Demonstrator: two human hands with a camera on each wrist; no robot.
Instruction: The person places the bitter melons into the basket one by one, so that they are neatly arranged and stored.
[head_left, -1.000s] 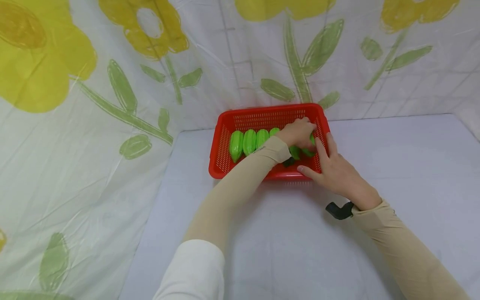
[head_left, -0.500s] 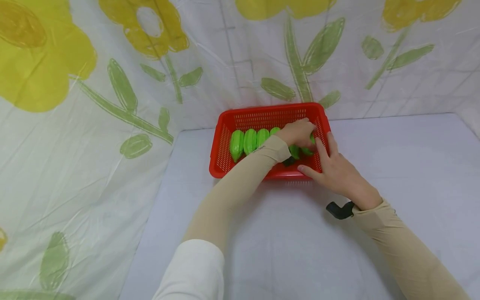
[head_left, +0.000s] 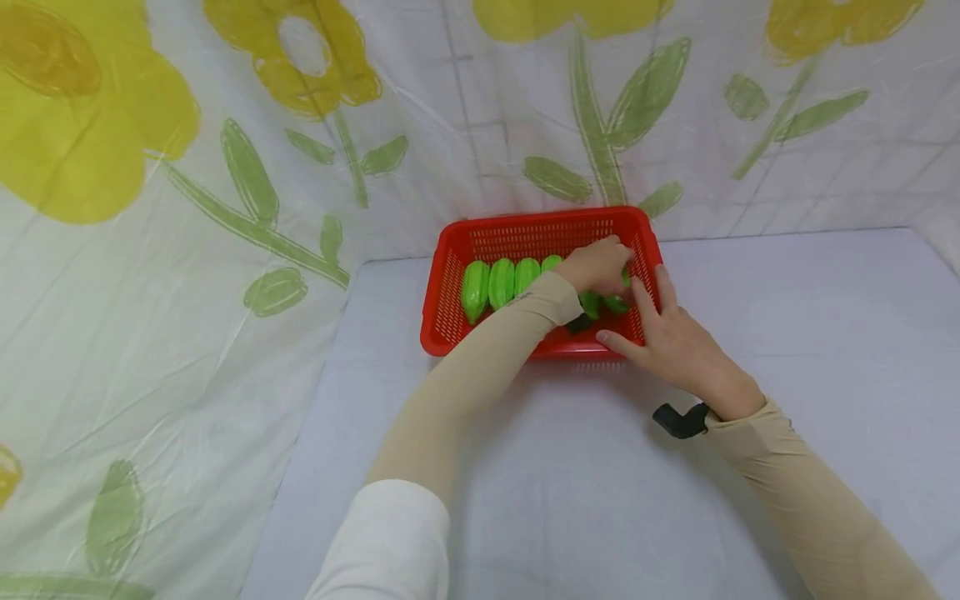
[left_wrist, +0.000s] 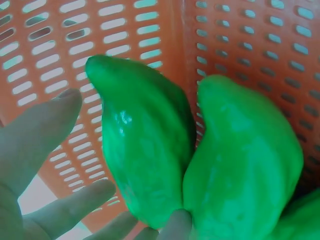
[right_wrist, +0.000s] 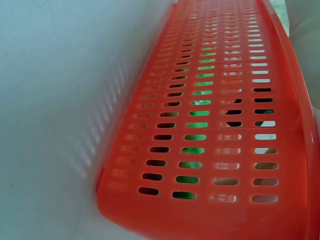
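Observation:
In the head view, several green ridged fruits, shaped like star fruits, lie in a row in a red plastic basket. My left hand reaches into its right end, above fruits partly hidden beneath it. The left wrist view shows a green fruit beside another green fruit in a basket corner. The left thumb stands apart from them; a fingertip touches the fruit's lower end. My right hand rests spread at the front right corner, thumb on the front rim, index finger reaching inside, another finger along the outer right side.
The basket stands on a pale table against a curtain printed with yellow flowers. A black wrist fitting sticks out from the right sleeve. In the right wrist view, the basket's slotted outer wall fills the middle.
Both hands stay almost in place over the basket. The basket and the row of fruits look unmoved; the head view has shifted only slightly.

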